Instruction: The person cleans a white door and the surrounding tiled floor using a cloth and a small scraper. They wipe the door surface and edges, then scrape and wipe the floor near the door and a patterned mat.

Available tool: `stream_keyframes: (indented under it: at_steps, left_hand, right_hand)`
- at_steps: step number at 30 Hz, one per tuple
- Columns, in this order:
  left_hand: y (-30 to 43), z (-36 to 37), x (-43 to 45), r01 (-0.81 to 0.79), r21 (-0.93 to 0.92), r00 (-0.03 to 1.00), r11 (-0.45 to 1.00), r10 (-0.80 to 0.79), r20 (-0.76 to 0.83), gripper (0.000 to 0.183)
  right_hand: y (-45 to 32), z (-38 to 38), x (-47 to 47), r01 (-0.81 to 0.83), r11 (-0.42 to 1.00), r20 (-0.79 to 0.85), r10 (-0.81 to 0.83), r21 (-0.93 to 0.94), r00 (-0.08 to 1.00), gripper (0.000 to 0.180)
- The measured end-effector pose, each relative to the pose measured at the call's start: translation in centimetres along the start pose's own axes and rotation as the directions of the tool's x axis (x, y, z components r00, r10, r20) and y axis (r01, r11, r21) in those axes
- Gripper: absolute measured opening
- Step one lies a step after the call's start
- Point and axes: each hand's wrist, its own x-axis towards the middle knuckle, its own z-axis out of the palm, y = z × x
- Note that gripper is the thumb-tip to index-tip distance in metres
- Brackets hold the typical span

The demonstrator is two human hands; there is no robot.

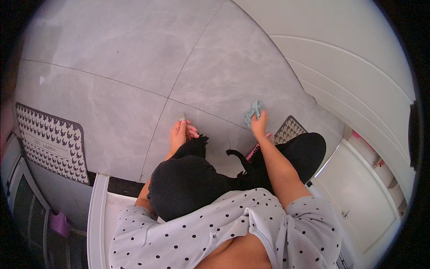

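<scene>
Crouched over a grey tiled floor (141, 43), I see both my hands low in front of my black trousers (188, 181). My right hand (259, 124) grips a crumpled pale blue-green cloth (256, 109), which touches the tiles near a grout line. Between the thumb and fingers of my left hand (181, 132) is a small, flat, pale piece (182, 118); its exact kind cannot be made out. That hand is just in front of my left knee, beside the frayed trouser hem. Under my right forearm, part of a pink slipper (253, 152) shows.
A patterned mat with writing (53, 144) lies at the left, and another patterned mat (289, 129) is partly hidden by my right knee. A white panelled surface (336, 50) rises at the right, near a white cabinet door (359, 195). A white door frame (97, 215) stands lower left.
</scene>
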Motion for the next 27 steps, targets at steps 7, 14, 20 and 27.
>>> stream_keyframes:
  at_steps: [7,14,20,27]
  left_hand:
    - [0.6,-0.4,-0.3,0.028,0.038,0.999,0.999,-0.03,0.041,0.025]
    - [-0.6,-0.9,0.6,-0.003,0.087,0.995,0.996,-0.006,0.102,0.025]
    - [1.1,-0.7,-0.3,0.027,0.026,0.997,0.999,-0.028,0.069,0.025]
    - [0.7,-0.5,-0.2,0.03,0.036,0.987,0.999,-0.035,0.155,0.024]
  right_hand:
    - [-21.7,8.6,2.0,0.395,0.919,0.003,-0.395,-0.014,0.919,0.043]
    - [-38.2,13.0,-0.7,0.51,0.827,0.362,-0.562,0.235,0.744,0.037]
    - [-27.0,2.3,1.7,0.551,0.789,-0.013,-0.57,0.27,0.822,0.043]
    - [-14.4,3.2,9.2,0.18,0.967,-0.235,-0.22,-0.179,0.947,0.046]
